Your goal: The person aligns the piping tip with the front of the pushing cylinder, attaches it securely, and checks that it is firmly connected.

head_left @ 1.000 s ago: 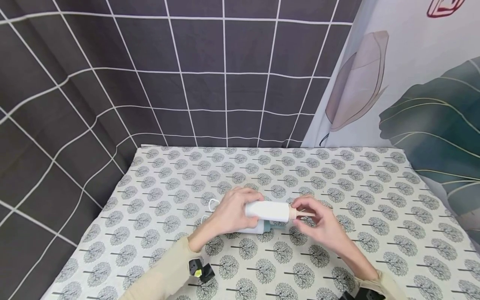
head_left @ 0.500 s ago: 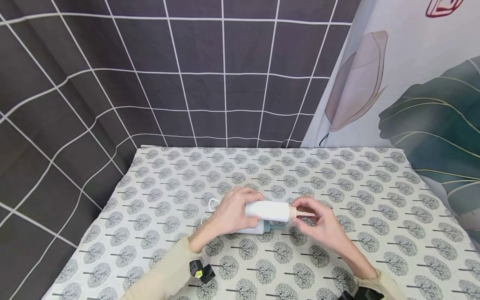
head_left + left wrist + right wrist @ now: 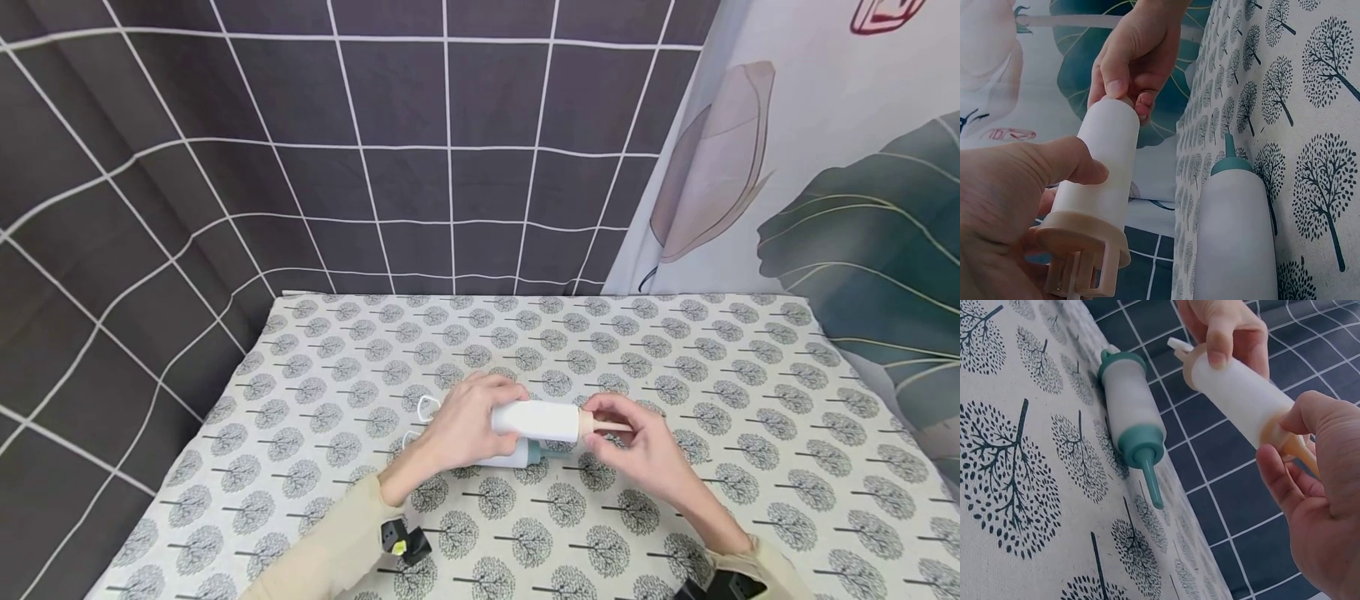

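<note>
In the head view my left hand (image 3: 468, 421) grips a white syringe (image 3: 542, 422) round its barrel, holding it level over the cloth. The syringe has a beige end cap with a slim nozzle. My right hand (image 3: 637, 446) pinches that cap (image 3: 1275, 430) between thumb and fingers, and the nozzle (image 3: 1302, 455) runs toward the palm. At the other end, the left wrist view shows a beige collar (image 3: 1085, 234) with a looped handle below it. Another white syringe (image 3: 1134, 394), with a teal cap and nozzle, lies on the cloth just beneath, partly hidden by my left hand in the head view.
A white cloth printed with trees (image 3: 495, 333) covers the table. Behind it hangs a dark curtain with a white grid (image 3: 405, 183). A pale curtain with leaf shapes (image 3: 862, 250) hangs at the right. Black wrist devices (image 3: 405, 542) sit at the cuffs.
</note>
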The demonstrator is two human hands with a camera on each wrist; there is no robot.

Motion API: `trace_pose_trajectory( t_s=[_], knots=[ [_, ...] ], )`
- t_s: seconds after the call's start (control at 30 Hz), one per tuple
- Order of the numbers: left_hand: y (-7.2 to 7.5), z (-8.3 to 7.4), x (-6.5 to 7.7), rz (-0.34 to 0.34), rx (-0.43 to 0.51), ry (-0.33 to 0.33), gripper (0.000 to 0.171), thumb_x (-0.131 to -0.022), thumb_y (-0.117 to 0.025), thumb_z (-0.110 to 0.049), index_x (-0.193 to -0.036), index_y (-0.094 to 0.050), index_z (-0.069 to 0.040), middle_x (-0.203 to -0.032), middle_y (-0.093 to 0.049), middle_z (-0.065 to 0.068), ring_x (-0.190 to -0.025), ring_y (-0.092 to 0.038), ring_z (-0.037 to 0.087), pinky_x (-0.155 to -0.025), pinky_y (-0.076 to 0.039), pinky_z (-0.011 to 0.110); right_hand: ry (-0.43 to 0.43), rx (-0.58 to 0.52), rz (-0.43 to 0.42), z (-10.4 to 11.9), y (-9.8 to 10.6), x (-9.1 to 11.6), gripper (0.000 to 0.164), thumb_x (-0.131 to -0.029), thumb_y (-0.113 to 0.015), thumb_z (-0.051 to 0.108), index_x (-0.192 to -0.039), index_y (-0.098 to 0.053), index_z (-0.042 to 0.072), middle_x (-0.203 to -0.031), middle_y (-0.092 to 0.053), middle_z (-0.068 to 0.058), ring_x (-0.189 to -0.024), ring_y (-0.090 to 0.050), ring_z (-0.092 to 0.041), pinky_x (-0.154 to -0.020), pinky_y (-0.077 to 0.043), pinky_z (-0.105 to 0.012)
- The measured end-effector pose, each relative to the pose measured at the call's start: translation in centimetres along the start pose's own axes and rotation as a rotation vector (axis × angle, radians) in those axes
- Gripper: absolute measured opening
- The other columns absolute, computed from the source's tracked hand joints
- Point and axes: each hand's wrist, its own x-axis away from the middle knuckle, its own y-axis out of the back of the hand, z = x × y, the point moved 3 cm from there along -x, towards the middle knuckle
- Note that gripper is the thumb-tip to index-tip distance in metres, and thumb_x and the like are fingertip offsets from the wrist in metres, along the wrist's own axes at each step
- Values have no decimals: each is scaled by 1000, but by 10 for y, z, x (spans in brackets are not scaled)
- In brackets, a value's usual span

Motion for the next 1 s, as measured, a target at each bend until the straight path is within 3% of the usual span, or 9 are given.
trace_pose_trajectory(
  t_s=[0.23, 0.6, 0.83, 1.0],
  knots=[
    [0, -1, -1, -7, -9, -11, 41, -69, -85, -6, -108, -73, -10, -116, -70, 8, -104, -61, 25, -98, -44, 52, 24, -24, -10, 0, -1, -1, 35, -78, -67, -18, -111, -60, -9, -107, -65, -24, -91, -67, -17, -77, -57, -29],
    [0, -2, -2, -5, -2, -8, 44, -69, -85, -5, -111, -72, -8, -117, -69, 11, -109, -62, 29, -110, -31, 59, -58, -28, -20, -2, 0, -1, 32, -80, -67, -15, -110, -61, -9, -108, -65, -23, -91, -67, -19, -78, -57, -30],
    [-1, 5, -7, 5, -16, 10, 42, -69, -85, -5, -109, -73, -9, -115, -69, 7, -102, -60, 25, -90, -48, 45, -79, -29, 14, -7, 3, -7, 33, -85, -68, -9, -117, -60, -4, -114, -64, -22, -95, -67, -19, -80, -57, -32],
    [0, 13, -13, 0, 12, 37, 41, -69, -84, -3, -109, -72, -7, -119, -68, 8, -104, -60, 26, -92, -48, 47, -44, 7, -13, -10, 7, -11, 39, -84, -68, -9, -122, -58, -7, -117, -61, -20, -101, -63, -16, -88, -53, -26]
  ],
)
